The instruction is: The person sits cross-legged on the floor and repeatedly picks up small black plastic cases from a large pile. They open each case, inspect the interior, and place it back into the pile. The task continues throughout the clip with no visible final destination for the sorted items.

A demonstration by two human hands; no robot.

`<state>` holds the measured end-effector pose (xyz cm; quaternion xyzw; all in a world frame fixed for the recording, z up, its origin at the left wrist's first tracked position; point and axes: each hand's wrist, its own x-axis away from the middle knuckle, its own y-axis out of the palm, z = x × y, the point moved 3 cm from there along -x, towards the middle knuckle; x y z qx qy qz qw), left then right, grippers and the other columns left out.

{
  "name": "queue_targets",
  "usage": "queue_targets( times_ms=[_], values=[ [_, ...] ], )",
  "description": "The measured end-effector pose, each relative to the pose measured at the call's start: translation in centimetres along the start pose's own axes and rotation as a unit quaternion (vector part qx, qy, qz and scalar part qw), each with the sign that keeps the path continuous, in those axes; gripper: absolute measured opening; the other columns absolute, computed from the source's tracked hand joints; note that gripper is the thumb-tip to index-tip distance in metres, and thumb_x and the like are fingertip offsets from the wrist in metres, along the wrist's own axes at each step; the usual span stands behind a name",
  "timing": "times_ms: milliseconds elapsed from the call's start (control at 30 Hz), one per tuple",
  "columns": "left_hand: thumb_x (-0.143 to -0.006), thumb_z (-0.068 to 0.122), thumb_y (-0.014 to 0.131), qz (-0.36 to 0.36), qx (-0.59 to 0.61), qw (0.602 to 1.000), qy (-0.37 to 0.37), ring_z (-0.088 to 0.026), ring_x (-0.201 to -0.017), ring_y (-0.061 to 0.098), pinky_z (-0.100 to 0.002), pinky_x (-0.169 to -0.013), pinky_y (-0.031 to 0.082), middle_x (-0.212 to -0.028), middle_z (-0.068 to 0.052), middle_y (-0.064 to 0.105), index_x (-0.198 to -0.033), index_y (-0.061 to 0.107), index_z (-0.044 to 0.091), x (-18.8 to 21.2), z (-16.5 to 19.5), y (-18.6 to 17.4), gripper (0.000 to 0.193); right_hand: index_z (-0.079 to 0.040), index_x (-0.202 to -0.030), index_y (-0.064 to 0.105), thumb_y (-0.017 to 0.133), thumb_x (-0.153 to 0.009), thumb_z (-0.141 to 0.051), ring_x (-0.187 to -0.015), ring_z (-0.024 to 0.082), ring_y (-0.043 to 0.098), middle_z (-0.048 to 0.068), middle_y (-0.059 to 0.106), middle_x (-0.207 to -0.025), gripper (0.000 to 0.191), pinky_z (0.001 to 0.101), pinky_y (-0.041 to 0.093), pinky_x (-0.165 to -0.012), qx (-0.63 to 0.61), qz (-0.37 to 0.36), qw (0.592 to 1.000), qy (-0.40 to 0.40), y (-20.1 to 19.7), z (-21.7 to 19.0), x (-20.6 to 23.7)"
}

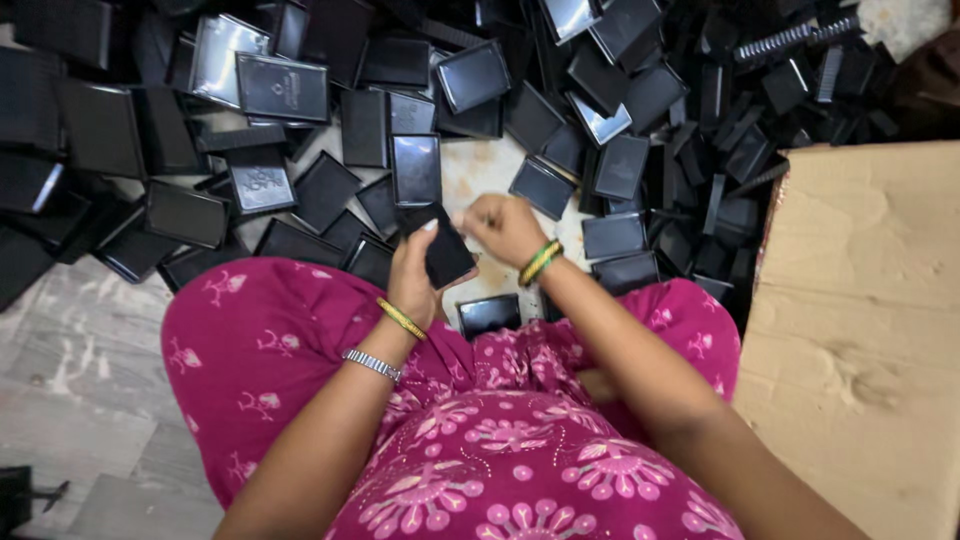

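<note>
At nine o'clock of center, the left hand [412, 280] grips a small black box [445, 250] by its edges. It looks light, stiff and slick. At three o'clock, the right hand [503, 228] pinches its top corner.

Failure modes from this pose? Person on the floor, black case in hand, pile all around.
1. The left hand holds the black case by one end while the right hand works at its top edge; a loose grip might let it drop among the look-alike black cases and get mixed up.
2. A glossy case lies right at the knees and may get knocked or pressed.
3. The cardboard box crowds the right arm's swing.
</note>
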<state>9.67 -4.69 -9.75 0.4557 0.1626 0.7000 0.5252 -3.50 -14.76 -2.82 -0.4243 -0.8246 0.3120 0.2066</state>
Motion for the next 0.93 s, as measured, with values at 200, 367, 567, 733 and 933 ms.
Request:
queue_targets(
  times_ms=[200, 367, 567, 733, 933],
  values=[
    [-0.1, 0.058, 0.039, 0.049, 0.041, 0.997, 0.031, -0.026, -0.072, 0.069, -0.044, -0.061, 0.062, -0.092, -0.013, 0.065, -0.142, 0.046, 0.021, 0.3, 1.4, 0.3, 0.056, -0.003, -0.115, 0.068, 0.08, -0.069, -0.023, -0.115, 0.046, 0.061, 0.022, 0.063, -0.128, 0.051, 0.05, 0.052, -0.093, 0.252, 0.195, 0.937, -0.144, -1.8, -1.7, -9.5],
    [-0.109, 0.049, 0.036, 0.024, 0.066, 0.992, 0.109, -0.023, -0.094, 0.067, -0.042, -0.075, 0.062, -0.115, -0.011, 0.06, -0.156, 0.035, 0.025, -0.2, 1.1, 0.2, 0.053, -0.008, -0.109, 0.069, 0.076, -0.078, -0.013, -0.107, 0.042, 0.063, 0.017, 0.061, -0.12, 0.032, 0.0495, 0.053, -0.087, 0.329, 0.04, 0.943, -0.018, -0.2, 0.4, -9.2],
    [-0.112, 0.033, 0.043, -0.032, 0.004, 0.992, 0.121, -0.021, -0.105, 0.067, -0.04, -0.086, 0.062, -0.122, -0.01, 0.06, -0.16, 0.035, 0.023, -0.3, 0.7, 0.2, 0.049, -0.009, -0.097, 0.07, 0.074, -0.084, -0.017, -0.098, 0.037, 0.067, 0.013, 0.067, -0.111, 0.016, 0.0482, 0.056, -0.084, 0.253, 0.01, 0.967, -0.02, -0.6, 4.2, -0.3],
    [-0.1, 0.014, 0.06, -0.029, -0.055, 0.998, 0.026, -0.021, -0.099, 0.065, -0.043, -0.079, 0.061, -0.122, -0.008, 0.059, -0.156, 0.033, 0.027, 1.0, 1.0, 1.7, 0.063, -0.005, -0.115, 0.066, 0.064, -0.099, -0.014, -0.063, 0.017, 0.06, 0.006, 0.068, -0.091, 0.019, 0.0332, 0.05, -0.047, -0.25, 0.142, 0.939, 0.188, -3.9, 6.3, 4.4],
    [-0.099, 0.019, 0.064, -0.163, 0.037, 0.985, -0.047, -0.025, -0.123, 0.064, -0.052, -0.092, 0.064, -0.138, -0.007, 0.055, -0.154, 0.035, 0.021, 3.7, 2.3, 4.6, 0.062, -0.008, -0.138, 0.058, 0.055, -0.102, -0.011, -0.052, 0.008, 0.053, 0.003, 0.07, -0.086, 0.036, 0.0216, 0.038, -0.037, -0.549, 0.02, 0.812, 0.194, -2.3, 3.9, 7.9]
  ],
)
